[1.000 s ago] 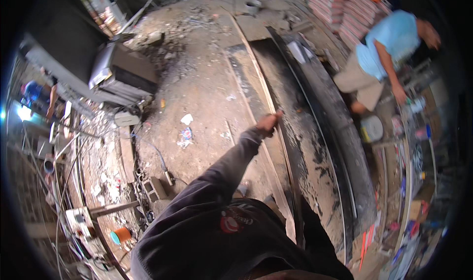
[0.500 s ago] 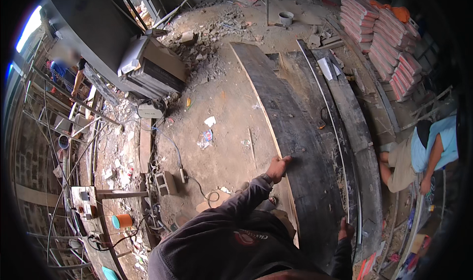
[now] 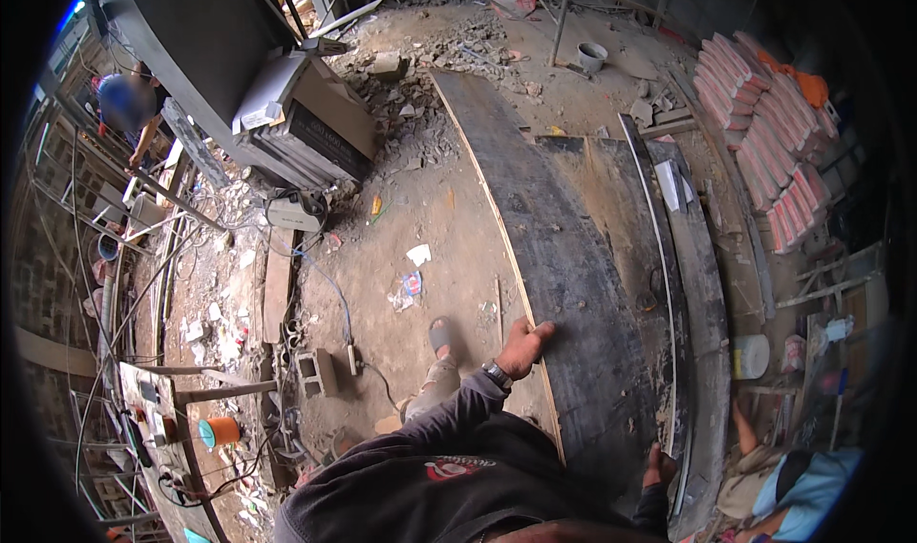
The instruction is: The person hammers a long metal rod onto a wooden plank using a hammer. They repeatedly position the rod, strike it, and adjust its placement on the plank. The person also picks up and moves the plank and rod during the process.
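A long dark plywood sheet (image 3: 564, 266) with a pale cut edge stretches from near my body to the rubble at the far side. My left hand (image 3: 522, 348), with a watch on the wrist, is closed on its left edge, thumb on top and fingers partly hidden beneath. On the opposite edge my right hand (image 3: 659, 467) is closed too, its fingers partly out of sight. Under and beside this sheet lie a stained brown panel (image 3: 604, 185) and a narrower grey board (image 3: 702, 304).
Stacked tiles or panels (image 3: 306, 151) lean by a grey column at left. Red-and-white sacks (image 3: 764, 132) are piled far right. A person in light blue (image 3: 807, 486) is low at the near right; another person (image 3: 129, 104) is far left. A hollow block (image 3: 316, 373) and cable lie on the floor.
My hands and the sheet have shifted slightly left relative to the boards beneath. My sandalled foot has come into view on the left. The person in light blue now appears lower at right.
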The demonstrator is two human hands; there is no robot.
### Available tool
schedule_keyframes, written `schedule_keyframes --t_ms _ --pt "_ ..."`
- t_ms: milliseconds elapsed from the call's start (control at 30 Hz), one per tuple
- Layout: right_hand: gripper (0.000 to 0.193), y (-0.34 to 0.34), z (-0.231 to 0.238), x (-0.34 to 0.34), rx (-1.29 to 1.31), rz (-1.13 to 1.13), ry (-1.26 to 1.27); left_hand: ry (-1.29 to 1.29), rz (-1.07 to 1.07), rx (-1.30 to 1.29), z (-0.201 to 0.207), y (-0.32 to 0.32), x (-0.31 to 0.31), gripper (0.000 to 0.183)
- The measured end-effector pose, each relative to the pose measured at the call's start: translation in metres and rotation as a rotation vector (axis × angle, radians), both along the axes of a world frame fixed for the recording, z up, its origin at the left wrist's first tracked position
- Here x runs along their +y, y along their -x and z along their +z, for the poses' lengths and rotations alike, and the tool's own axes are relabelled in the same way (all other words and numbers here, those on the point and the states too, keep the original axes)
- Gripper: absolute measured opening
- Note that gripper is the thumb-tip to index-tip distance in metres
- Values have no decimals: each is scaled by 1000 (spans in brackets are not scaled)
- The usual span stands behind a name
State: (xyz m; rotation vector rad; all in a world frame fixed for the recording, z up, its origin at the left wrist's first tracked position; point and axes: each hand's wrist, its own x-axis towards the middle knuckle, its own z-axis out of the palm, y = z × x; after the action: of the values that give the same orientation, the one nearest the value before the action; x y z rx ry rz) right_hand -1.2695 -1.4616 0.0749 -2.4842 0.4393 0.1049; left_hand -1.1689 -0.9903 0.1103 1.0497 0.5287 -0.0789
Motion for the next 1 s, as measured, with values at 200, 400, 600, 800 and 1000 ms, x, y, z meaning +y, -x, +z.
schedule_keyframes --t_ms 200,400,600,800,1000 --pt "64 -80 22 135 -155 48 -22 117 36 -116 15 -79 137 26" --pt "60 -165 51 242 -260 78 -57 195 55 -257 51 -150 238 28" --pt "57 -276 51 336 -393 110 74 156 64 -260 59 -236 333 30" --pt "57 -439 50 448 -235 115 71 301 204 -305 50 -360 443 30" --pt "56 -584 80 573 -293 294 -59 294 266 -341 55 -457 570 25"
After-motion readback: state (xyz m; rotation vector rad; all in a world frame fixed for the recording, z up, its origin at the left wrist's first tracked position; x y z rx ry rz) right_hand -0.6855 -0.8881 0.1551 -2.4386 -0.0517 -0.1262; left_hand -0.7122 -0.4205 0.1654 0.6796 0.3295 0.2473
